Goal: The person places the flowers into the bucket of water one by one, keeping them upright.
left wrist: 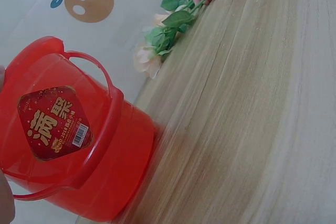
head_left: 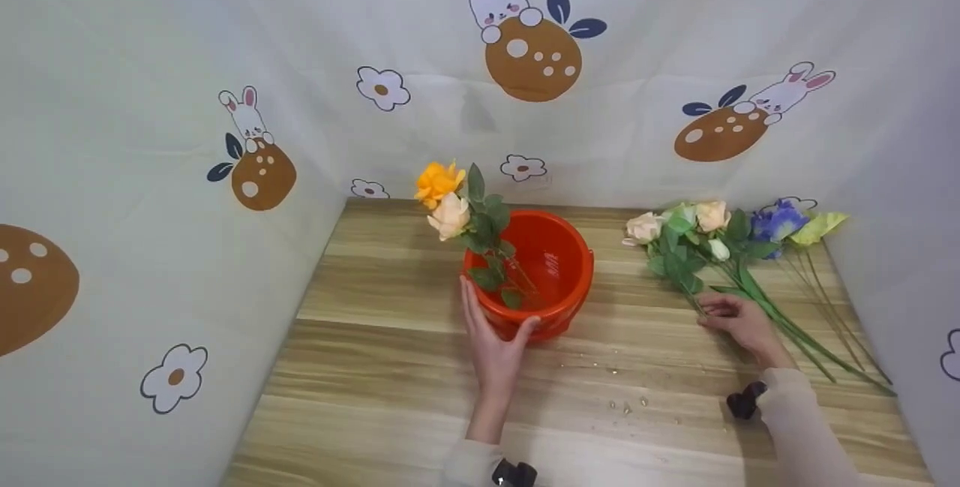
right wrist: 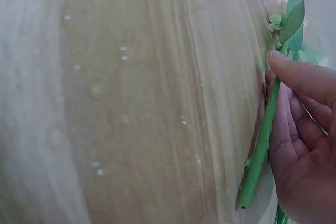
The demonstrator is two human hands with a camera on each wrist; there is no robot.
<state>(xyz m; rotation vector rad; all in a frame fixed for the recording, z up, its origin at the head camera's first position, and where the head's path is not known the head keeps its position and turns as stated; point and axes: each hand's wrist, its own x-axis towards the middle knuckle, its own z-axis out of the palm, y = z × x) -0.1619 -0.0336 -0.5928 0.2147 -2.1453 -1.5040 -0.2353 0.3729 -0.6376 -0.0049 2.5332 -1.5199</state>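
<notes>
A red plastic bucket (head_left: 559,314) stands upright on the table, its label (left wrist: 55,121) showing in the left wrist view. My left hand (head_left: 493,352) rests against its near left side, fingers straight along the wall and thumb at the front rim. Inside the bucket leans a flower stem bearing an orange bloom (head_left: 438,182) and a peach rose (head_left: 450,217). To the right, my right hand (head_left: 739,322) pinches a green flower stem (right wrist: 262,140) between thumb and fingers, close over the table. Leaves (right wrist: 293,22) and pale blooms cluster at that stem's far end.
Other flowers lie at the right: peach roses (head_left: 712,214), a white bud (head_left: 719,249), a purple-blue bloom (head_left: 780,223) and a yellow-green one (head_left: 819,228), stems toward me. Small droplets (head_left: 627,408) dot the wooden table (head_left: 360,397). Printed cloth walls (head_left: 630,134) enclose it.
</notes>
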